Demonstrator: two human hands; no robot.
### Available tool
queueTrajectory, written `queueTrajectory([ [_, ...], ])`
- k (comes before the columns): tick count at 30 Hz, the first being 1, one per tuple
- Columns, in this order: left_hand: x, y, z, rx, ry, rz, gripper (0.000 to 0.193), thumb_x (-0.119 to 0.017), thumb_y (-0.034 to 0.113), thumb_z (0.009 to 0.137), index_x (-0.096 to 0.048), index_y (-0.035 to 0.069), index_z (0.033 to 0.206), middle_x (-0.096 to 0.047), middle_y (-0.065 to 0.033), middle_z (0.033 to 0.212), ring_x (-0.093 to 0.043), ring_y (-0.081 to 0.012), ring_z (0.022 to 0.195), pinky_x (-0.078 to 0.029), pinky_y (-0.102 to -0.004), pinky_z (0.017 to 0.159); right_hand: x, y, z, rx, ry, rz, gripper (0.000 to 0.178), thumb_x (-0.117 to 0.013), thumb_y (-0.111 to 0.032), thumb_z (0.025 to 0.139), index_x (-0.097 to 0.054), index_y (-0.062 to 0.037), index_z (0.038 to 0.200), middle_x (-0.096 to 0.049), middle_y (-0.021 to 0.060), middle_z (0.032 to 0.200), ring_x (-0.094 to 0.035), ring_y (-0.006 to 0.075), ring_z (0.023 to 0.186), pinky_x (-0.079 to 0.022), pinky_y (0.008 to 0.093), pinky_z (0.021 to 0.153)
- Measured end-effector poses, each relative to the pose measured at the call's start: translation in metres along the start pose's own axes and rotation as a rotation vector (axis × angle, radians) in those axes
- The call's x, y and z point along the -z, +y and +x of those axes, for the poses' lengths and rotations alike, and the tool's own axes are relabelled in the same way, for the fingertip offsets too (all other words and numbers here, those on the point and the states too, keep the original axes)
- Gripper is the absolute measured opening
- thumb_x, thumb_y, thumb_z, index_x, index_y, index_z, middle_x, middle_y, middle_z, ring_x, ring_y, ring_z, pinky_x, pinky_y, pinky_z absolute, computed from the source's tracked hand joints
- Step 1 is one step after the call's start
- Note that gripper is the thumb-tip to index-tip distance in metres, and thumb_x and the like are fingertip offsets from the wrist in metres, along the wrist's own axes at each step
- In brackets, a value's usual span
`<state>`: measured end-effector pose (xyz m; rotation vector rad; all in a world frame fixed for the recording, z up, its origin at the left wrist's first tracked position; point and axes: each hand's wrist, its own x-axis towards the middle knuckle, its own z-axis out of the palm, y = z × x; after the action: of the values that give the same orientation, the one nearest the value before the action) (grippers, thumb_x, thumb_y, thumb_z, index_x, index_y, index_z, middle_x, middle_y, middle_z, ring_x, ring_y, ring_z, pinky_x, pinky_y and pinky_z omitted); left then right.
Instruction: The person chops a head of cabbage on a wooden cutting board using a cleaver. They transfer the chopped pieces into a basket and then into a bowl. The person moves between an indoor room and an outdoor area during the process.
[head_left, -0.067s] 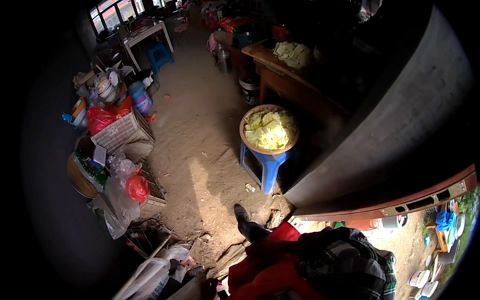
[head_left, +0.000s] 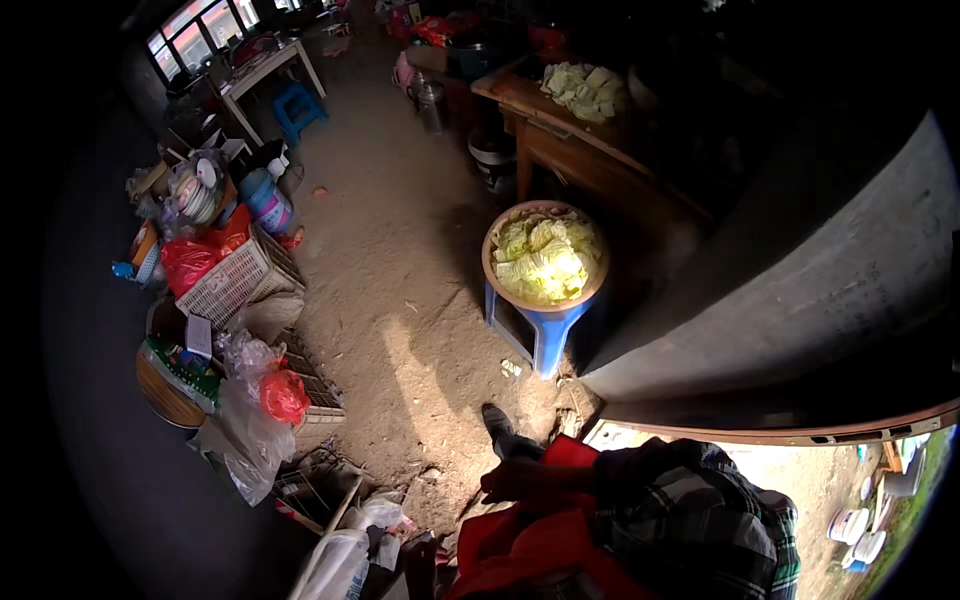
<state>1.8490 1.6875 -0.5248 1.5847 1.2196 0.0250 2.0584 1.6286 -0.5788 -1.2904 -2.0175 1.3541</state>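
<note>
Little changes from the picture just before: the view stays almost the same, the basin (head_left: 490,285) of cut cabbage (head_left: 545,262) rests at the same place on the blue stool (head_left: 550,335), and the person's dark shoe (head_left: 497,420) stands as before on the dirt floor (head_left: 400,250), so my judgement is that the person stands nearly still and nothing is moved in this instant. One hand only shows, dimly: a checked sleeve (head_left: 690,510) comes from the lower right and ends in what seems to be the right hand (head_left: 512,482), dark in shadow, lying on the upper edge of a red cloth (head_left: 540,540) at the person's front. I cannot tell if its fingers are open or closed on the cloth. The left hand is not visible. The basin is well apart from this hand, beyond the shoe, and behind it stands a wooden desk (head_left: 590,160) with one more pile of cabbage pieces (head_left: 585,88). On the left side of the floor lie a white basket (head_left: 240,280) and a red bag (head_left: 285,395) among other clutter.
</note>
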Motion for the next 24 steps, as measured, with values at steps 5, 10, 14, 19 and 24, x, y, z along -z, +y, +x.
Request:
queueTrajectory([
  [5, 0.094, 0.024, 0.101, 0.209, 0.034, -0.038, 0.045, -0.045, 0.040, 0.091, -0.058, 0.006, 0.064, -0.058, -0.0095, 0.058, -0.058, -0.0227, 0.053, -0.045, -0.0377, 0.053, 0.154, -0.039, 0.080, -0.167, 0.470, 0.069, 0.032, -0.059, -0.040, 0.084, -0.056, -0.0098, 0.093, -0.062, 0.0116, 0.071, -0.062, 0.0312, 0.070, -0.047, 0.0437, 0.059],
  [10, 0.188, -0.007, 0.146, 0.425, 0.125, -0.041, 0.047, -0.045, 0.041, 0.091, -0.059, 0.006, 0.062, -0.058, -0.0084, 0.056, -0.058, -0.0211, 0.051, -0.045, -0.0366, 0.052, 0.301, -0.050, 0.145, -0.144, 0.810, 0.047, 0.028, -0.065, -0.029, 0.083, -0.058, -0.0072, 0.099, -0.065, 0.0102, 0.076, -0.064, 0.0260, 0.070, -0.050, 0.0368, 0.060],
  [14, 0.255, -0.073, 0.142, 0.475, 0.083, 0.108, 0.049, -0.045, 0.042, 0.091, -0.060, 0.007, 0.061, -0.058, -0.0075, 0.054, -0.058, -0.0199, 0.050, -0.045, -0.0357, 0.051, 0.423, -0.019, 0.175, -0.269, 1.113, 0.253, 0.025, -0.065, -0.013, 0.082, -0.057, -0.0010, 0.102, -0.065, 0.0080, 0.083, -0.062, 0.0140, 0.074, -0.049, 0.0260, 0.062],
  [19, 0.347, -0.085, 0.252, 0.114, 0.046, 0.260, 0.051, -0.043, 0.046, 0.090, -0.068, 0.008, 0.066, -0.060, -0.0065, 0.053, -0.058, -0.0196, 0.047, -0.046, -0.0342, 0.049, 0.541, 0.094, 0.188, -0.173, 1.414, 0.318, 0.024, -0.065, -0.009, 0.080, -0.059, -0.0029, 0.103, -0.061, 0.0050, 0.086, -0.057, 0.0146, 0.079, -0.047, 0.0281, 0.069],
  [24, 0.416, 0.053, 0.413, -0.289, -0.024, 0.746, 0.038, -0.074, 0.017, 0.061, -0.055, 0.007, 0.092, -0.068, -0.0007, 0.075, -0.064, -0.0277, 0.068, -0.047, -0.0411, 0.056, 0.631, 0.174, 0.161, -0.106, 1.502, 0.271, 0.030, -0.059, -0.010, 0.083, -0.056, -0.0005, 0.111, -0.058, 0.0066, 0.100, -0.055, 0.0181, 0.083, -0.046, 0.0289, 0.076],
])
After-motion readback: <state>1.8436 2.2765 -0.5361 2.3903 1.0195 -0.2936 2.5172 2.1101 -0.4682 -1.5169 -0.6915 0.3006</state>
